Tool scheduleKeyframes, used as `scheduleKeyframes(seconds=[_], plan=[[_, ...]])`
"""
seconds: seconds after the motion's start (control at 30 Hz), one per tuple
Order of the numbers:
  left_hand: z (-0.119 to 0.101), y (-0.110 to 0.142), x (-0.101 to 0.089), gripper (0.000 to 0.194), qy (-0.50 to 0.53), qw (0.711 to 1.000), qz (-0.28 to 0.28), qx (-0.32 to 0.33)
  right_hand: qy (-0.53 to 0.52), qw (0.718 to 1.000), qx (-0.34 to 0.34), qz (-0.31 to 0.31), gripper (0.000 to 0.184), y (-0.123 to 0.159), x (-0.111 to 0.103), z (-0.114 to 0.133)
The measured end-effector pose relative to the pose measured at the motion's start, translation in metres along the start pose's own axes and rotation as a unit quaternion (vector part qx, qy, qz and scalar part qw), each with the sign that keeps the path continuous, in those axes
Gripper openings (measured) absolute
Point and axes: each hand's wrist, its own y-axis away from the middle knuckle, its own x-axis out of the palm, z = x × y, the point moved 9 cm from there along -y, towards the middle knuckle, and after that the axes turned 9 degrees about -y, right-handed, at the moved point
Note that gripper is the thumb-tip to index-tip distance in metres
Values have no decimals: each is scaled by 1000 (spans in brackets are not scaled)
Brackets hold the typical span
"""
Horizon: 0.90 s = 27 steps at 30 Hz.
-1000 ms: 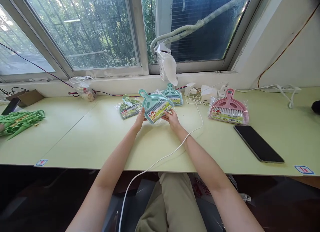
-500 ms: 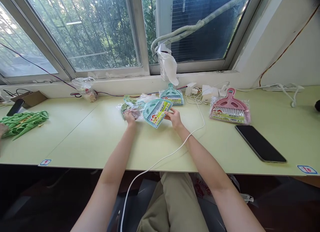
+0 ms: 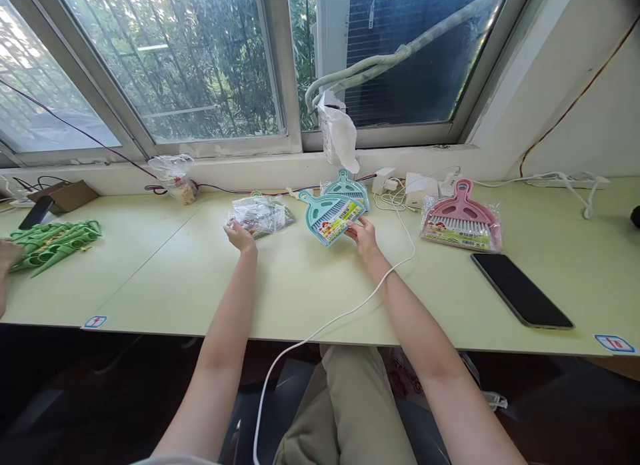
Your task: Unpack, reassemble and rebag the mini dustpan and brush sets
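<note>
My right hand (image 3: 364, 237) grips the lower right corner of a teal dustpan-and-brush set (image 3: 331, 217), tilted, with its colourful label facing me. No clear wrap shows around this set. To the left, my left hand (image 3: 242, 238) has its fingers closed on the near left edge of a crumpled clear plastic bag (image 3: 263, 213). Under or behind that bag, a green packaged set is mostly hidden. Behind the held set stands another teal dustpan set (image 3: 344, 185), partly covered by it.
A pink wrapped dustpan set (image 3: 463, 218) and a black phone (image 3: 520, 288) lie on the right. A white cable (image 3: 345, 311) crosses my right forearm. At far left, another person's hand (image 3: 9, 255) touches green openwork pieces (image 3: 57, 243). Chargers (image 3: 420, 188) sit by the window.
The teal set has moved right and slightly up in my right hand, apart from the plastic. My left hand has shifted left, and the clear bag now spreads over the green set.
</note>
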Motion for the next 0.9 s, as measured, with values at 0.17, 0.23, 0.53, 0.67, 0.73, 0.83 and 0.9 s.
scheduleKeyframes(seconds=[0.17, 0.23, 0.53, 0.67, 0.73, 0.83, 0.9], plan=[[-15, 1, -9, 17, -38, 998, -6, 50, 8, 1000, -4, -10, 27, -1, -4, 0], [-19, 0, -11, 20, -5, 999, 4, 44, 10, 1000, -5, -11, 27, -2, -5, -1], [-28, -5, 23, 8, 165, 955, 248, -10, 5, 1000, -19, 4, 30, -2, -4, 3], [-14, 29, 60, 20, 3, 908, 417, 33, 11, 1000, -21, -2, 30, -4, -9, 5], [-7, 39, 68, 20, -133, 892, 418, 109, 12, 1000, -23, -9, 31, -5, -13, 6], [-10, 45, 68, 20, -322, 843, 329, 279, 13, 999, -26, -17, 32, -8, -17, 6], [-9, 48, 69, 23, -397, 797, 296, 346, 15, 999, -27, -19, 32, -9, -18, 5]])
